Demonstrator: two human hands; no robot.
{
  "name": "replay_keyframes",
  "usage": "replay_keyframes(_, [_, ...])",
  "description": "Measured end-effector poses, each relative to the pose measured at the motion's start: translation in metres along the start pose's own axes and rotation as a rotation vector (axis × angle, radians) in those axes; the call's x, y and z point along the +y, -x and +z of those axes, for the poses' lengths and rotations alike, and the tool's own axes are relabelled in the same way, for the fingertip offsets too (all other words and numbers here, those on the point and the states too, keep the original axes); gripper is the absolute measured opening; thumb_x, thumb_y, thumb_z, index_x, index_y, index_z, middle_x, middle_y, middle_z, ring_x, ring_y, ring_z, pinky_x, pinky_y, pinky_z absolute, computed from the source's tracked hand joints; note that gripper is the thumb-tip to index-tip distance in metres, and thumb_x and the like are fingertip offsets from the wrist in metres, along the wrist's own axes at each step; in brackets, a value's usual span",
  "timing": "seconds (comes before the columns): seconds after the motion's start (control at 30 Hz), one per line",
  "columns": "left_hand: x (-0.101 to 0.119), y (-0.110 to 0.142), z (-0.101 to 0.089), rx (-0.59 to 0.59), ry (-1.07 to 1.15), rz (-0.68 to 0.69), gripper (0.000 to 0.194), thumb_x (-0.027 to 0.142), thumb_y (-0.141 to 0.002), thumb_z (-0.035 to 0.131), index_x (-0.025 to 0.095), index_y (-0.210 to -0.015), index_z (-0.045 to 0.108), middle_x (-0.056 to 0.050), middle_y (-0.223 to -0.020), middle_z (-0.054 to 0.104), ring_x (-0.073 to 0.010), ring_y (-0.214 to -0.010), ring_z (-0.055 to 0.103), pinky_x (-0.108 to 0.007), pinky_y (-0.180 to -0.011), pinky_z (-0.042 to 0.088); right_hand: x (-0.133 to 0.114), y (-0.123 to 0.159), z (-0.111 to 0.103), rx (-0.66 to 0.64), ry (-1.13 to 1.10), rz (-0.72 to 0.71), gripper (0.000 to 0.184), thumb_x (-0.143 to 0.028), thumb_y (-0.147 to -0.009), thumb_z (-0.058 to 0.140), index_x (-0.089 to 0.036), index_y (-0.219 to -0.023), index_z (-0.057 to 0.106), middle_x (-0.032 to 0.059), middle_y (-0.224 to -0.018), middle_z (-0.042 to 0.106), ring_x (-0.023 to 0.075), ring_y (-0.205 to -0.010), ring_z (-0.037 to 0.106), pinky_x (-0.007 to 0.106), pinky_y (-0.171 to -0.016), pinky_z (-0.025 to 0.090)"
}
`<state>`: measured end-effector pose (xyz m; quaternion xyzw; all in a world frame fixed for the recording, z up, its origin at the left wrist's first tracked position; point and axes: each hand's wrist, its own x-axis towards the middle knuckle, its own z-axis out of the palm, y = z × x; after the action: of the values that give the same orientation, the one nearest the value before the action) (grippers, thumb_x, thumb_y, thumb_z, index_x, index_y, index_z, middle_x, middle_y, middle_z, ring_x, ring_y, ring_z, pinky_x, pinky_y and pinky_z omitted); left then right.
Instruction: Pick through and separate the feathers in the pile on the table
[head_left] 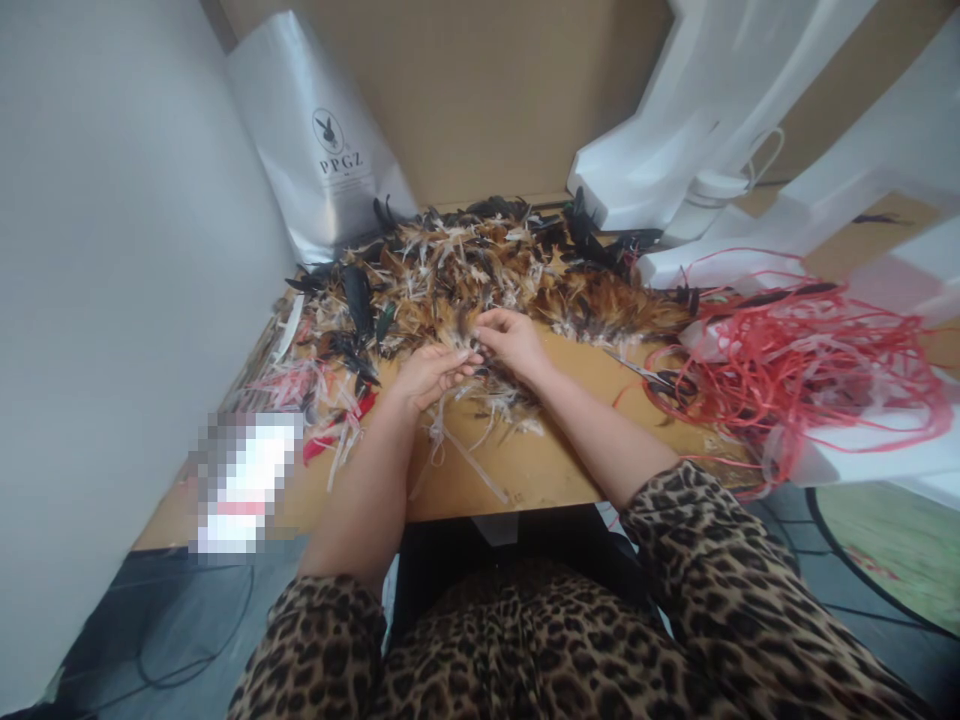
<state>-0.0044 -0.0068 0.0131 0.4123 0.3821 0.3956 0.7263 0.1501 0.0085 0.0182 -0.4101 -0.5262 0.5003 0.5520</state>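
Note:
A big heap of brown, white and black feathers (480,270) covers the back of the wooden table (525,470). My left hand (431,372) and my right hand (510,340) meet at the heap's front edge, fingertips pinched together on a small bunch of feathers (474,352). Loose white feather strips (465,450) lie on the table just below my hands. Both forearms stretch forward from leopard-print sleeves.
A tangle of red string (810,370) lies on white bags at the right, with scissors (652,375) beside it. A silver bag (322,140) leans at the back left, white paper bags (675,130) at the back right. A white wall runs along the left.

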Motion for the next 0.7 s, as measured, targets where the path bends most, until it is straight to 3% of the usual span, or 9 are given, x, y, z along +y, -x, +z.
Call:
replay_keyframes(0.3, [0.007,0.0004,-0.0042,0.035,0.258,0.055,0.004,0.009,-0.07,0.063,0.008,-0.074,0.062,-0.003,-0.07,0.062,0.0002,-0.051,0.053,-0.006,-0.046,0.043,-0.0038,-0.0051,-0.0068,-0.04,-0.394,0.215,0.037,-0.031,-0.057,0.073,-0.017,-0.089,0.062,0.0002,-0.077,0.064,0.0062,-0.058,0.055,0.017,-0.048,0.043])
replay_keyframes(0.53, [0.007,0.0019,-0.0055,-0.035,0.295,0.007,0.003,0.008,-0.07,0.062,0.009,-0.073,0.062,-0.001,-0.068,0.059,0.0013,-0.049,0.051,-0.004,-0.043,0.04,-0.0018,0.0005,-0.004,-0.278,-0.358,0.28,0.031,-0.029,-0.054,0.075,-0.015,-0.08,0.064,-0.0008,-0.066,0.063,0.0063,-0.055,0.053,0.019,-0.052,0.043])
replay_keyframes(0.7, [0.0032,-0.0012,-0.0035,0.005,0.151,0.044,0.007,0.012,-0.067,0.066,0.007,-0.072,0.065,-0.005,-0.067,0.064,-0.0007,-0.049,0.053,-0.007,-0.046,0.042,0.0,0.0006,-0.0021,-0.219,-0.207,0.16,0.026,-0.033,-0.057,0.073,-0.013,-0.067,0.061,-0.002,-0.057,0.059,0.0054,-0.05,0.048,0.019,-0.052,0.039])
